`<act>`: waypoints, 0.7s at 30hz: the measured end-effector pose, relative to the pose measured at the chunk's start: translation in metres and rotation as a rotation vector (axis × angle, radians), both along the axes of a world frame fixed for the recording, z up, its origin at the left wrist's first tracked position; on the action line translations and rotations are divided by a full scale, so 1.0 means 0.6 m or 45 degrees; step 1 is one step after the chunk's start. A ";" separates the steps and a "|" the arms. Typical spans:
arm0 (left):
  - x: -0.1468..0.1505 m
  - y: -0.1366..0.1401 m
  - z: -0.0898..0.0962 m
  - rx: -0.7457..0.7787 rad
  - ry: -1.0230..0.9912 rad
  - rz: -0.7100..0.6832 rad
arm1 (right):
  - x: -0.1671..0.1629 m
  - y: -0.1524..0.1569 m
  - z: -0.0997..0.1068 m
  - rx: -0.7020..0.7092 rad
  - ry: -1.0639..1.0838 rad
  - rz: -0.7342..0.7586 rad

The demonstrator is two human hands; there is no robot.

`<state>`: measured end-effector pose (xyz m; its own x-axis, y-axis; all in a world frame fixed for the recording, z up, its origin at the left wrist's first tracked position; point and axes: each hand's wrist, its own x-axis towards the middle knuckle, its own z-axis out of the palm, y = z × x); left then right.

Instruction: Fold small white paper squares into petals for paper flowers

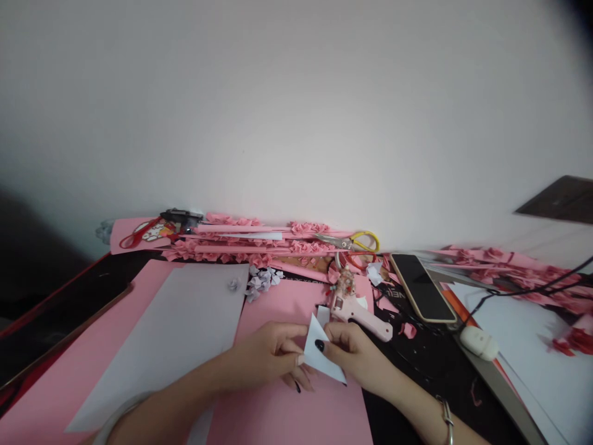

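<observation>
A small white piece of paper point(319, 355), folded to a triangle, is held above a pink sheet point(287, 414). My right hand point(354, 352) pinches it, with the thumb pressed flat on its front and the fingers behind. On the other side, my left hand point(273, 352) has its thumb and index finger at the paper's left edge, and its lower fingers curl loosely beneath. Just beyond the hands lies a pale pink glue gun point(365, 316), its nozzle end among small scraps. White paper petals point(263, 281) are heaped at the pink sheet's far edge.
Along the wall lie pink paper flower stems point(259, 248), with yellow-handled scissors point(365, 240) on them. To the right are a phone point(424, 290), a white earbud case point(479, 343) and white sheets point(519, 346). A large white sheet point(171, 340) lies at left.
</observation>
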<state>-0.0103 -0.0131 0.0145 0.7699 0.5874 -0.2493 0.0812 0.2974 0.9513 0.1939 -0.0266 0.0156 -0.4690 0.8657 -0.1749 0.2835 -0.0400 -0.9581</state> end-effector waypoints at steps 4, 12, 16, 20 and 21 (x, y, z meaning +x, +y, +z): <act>-0.001 -0.001 0.000 -0.026 -0.018 -0.001 | 0.007 0.004 -0.007 -0.056 0.018 0.002; -0.003 0.004 0.004 -0.030 0.015 0.037 | 0.004 0.002 -0.009 0.009 0.001 -0.071; 0.002 0.003 -0.007 -0.042 0.030 0.083 | 0.000 -0.002 -0.008 0.059 -0.021 -0.066; 0.010 0.000 -0.015 -0.056 0.076 0.203 | -0.002 -0.003 -0.010 0.156 -0.099 -0.060; 0.011 0.000 -0.015 -0.059 0.091 0.225 | -0.002 -0.002 -0.010 0.188 -0.120 -0.060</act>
<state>-0.0035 -0.0133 0.0058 0.6352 0.6986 -0.3293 0.0907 0.3560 0.9301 0.1927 -0.0280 0.0098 -0.4150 0.9058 -0.0858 0.3738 0.0838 -0.9237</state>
